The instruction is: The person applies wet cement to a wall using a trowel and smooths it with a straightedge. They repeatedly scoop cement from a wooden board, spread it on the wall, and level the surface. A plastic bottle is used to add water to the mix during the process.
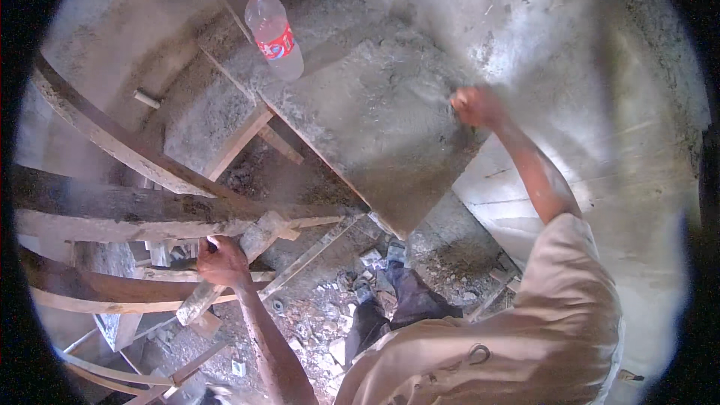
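Observation:
My right hand (478, 108) is closed in a fist at the right edge of a raised slab of wet grey mortar (375, 112). Whatever it holds is hidden by the fingers. On the left, my left hand (223, 261) is curled over a short wooden post (259, 235) among timber beams, its fingers closed around the wood. Toward the slab's far left stands a clear plastic bottle (271, 30) with a red label and cloudy liquid inside. Part of the slab's surface is smooth, and its far area looks rougher.
Curved wooden beams (112, 214) cross the left side. A plank brace (240, 141) meets the slab's left edge, with a drop beside it. Rubble (322, 337) covers the floor around my feet. A plastered wall (585, 97) rises on the right. A short pipe (147, 99) protrudes at left.

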{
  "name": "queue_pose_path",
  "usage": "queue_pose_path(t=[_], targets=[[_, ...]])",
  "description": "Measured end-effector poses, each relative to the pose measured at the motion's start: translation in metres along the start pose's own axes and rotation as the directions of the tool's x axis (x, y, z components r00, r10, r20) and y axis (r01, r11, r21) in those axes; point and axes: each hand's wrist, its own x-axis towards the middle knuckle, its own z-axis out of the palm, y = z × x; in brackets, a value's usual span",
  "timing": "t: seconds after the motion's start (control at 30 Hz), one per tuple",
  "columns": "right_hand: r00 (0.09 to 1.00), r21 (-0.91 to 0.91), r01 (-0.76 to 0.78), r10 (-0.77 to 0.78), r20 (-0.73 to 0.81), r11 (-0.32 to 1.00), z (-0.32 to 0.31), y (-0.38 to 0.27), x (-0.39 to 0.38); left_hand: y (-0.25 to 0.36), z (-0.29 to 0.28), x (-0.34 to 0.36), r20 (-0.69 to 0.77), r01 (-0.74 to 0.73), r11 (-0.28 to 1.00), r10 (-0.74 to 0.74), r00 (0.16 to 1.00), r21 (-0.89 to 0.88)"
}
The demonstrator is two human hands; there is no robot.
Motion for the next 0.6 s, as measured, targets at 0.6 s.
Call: queue_pose_path(t=[0.6], targets=[[0.954, 0.263, 0.205, -0.132, -0.27, 0.943, -0.339, -0.198, -0.163, -0.059, 0.013, 0.02, 0.23, -0.417, 0.908, 0.396, 0.889, 0.045]])
